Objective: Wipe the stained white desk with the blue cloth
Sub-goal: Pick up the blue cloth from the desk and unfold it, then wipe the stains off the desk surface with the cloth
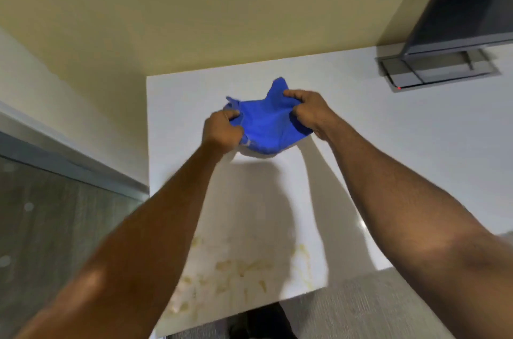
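Observation:
The blue cloth (265, 123) hangs bunched between both hands, a little above the far part of the white desk (416, 149), casting a shadow under it. My left hand (222, 130) grips its left edge and my right hand (311, 112) grips its right edge, fingers closed on the fabric. Yellowish stains (241, 272) are spread over the desk near its front edge, between my forearms.
A dark monitor (466, 5) on a grey stand base (435, 72) sits at the desk's back right. A yellow wall runs behind the desk. Grey floor lies to the left and carpet at the front.

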### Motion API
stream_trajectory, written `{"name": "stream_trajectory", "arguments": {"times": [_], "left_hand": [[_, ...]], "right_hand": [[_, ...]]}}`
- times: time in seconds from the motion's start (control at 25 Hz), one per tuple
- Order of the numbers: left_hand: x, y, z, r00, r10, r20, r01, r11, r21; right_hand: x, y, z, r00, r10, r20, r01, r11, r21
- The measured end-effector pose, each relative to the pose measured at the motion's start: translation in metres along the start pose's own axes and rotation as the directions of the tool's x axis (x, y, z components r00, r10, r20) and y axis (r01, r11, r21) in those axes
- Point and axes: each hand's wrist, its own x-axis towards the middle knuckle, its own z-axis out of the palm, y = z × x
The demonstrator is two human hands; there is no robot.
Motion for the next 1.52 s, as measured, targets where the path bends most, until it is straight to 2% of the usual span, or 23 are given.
{"name": "stream_trajectory", "arguments": {"times": [0.08,0.2,0.32,0.4,0.44,0.56,0.6,0.68,0.76,0.84,0.92,1.04,1.24,1.32,1.4,1.52], "left_hand": [[-0.040,-0.001,0.040,0.998,0.054,0.042,-0.054,0.998,0.010],[-0.102,-0.016,0.085,0.990,0.139,0.023,-0.139,0.990,-0.001],[-0.149,-0.037,0.103,0.966,0.226,0.128,-0.244,0.958,0.151],[-0.157,-0.057,0.091,0.962,0.234,0.139,-0.265,0.924,0.277],[-0.153,-0.070,0.077,0.959,0.266,0.100,-0.284,0.895,0.345],[-0.114,-0.114,0.014,0.915,0.400,-0.056,-0.298,0.762,0.575],[-0.096,-0.130,-0.010,0.921,0.386,-0.054,-0.266,0.725,0.635],[-0.063,-0.160,-0.052,0.949,0.312,0.045,-0.243,0.634,0.734],[-0.037,-0.184,-0.069,0.957,0.263,0.123,-0.257,0.568,0.782],[-0.020,-0.194,-0.067,0.968,0.227,0.106,-0.234,0.665,0.709],[-0.008,-0.198,-0.057,0.975,0.222,0.027,-0.186,0.739,0.648],[-0.003,-0.202,-0.050,0.977,0.211,-0.041,-0.124,0.708,0.695],[-0.001,-0.203,-0.049,0.966,0.251,-0.062,-0.127,0.672,0.729],[-0.002,-0.206,-0.050,0.962,0.266,-0.058,-0.136,0.653,0.745],[-0.001,-0.207,-0.055,0.962,0.268,-0.048,-0.143,0.645,0.751],[-0.001,-0.201,-0.060,0.972,0.232,-0.030,-0.129,0.641,0.756]], "right_hand": [[-0.034,0.042,-0.014,0.998,0.038,-0.042,-0.039,0.999,-0.022],[-0.084,0.104,-0.030,0.989,0.129,-0.070,-0.131,0.991,-0.026],[-0.131,0.151,-0.033,0.991,0.112,-0.076,-0.127,0.962,-0.240],[-0.152,0.170,-0.025,0.984,-0.005,-0.179,-0.083,0.872,-0.482],[-0.158,0.176,-0.019,0.966,-0.090,-0.242,-0.064,0.823,-0.564],[-0.160,0.178,0.005,0.930,-0.206,-0.304,-0.009,0.815,-0.580],[-0.156,0.175,0.015,0.930,-0.224,-0.292,0.017,0.817,-0.576],[-0.138,0.165,0.040,0.940,-0.238,-0.245,0.050,0.805,-0.591],[-0.117,0.152,0.064,0.964,-0.160,-0.215,-0.013,0.773,-0.634],[-0.098,0.144,0.081,0.974,-0.073,-0.215,-0.101,0.706,-0.701],[-0.085,0.147,0.088,0.970,-0.066,-0.233,-0.137,0.643,-0.754],[-0.068,0.154,0.075,0.967,-0.123,-0.224,-0.102,0.618,-0.780],[-0.051,0.168,0.033,0.965,-0.238,-0.107,0.054,0.583,-0.811],[-0.057,0.185,0.009,0.963,-0.251,-0.095,0.074,0.589,-0.804],[-0.069,0.206,-0.015,0.956,-0.246,-0.161,0.024,0.612,-0.790],[-0.093,0.233,-0.034,0.919,-0.139,-0.370,-0.184,0.678,-0.711]]}}
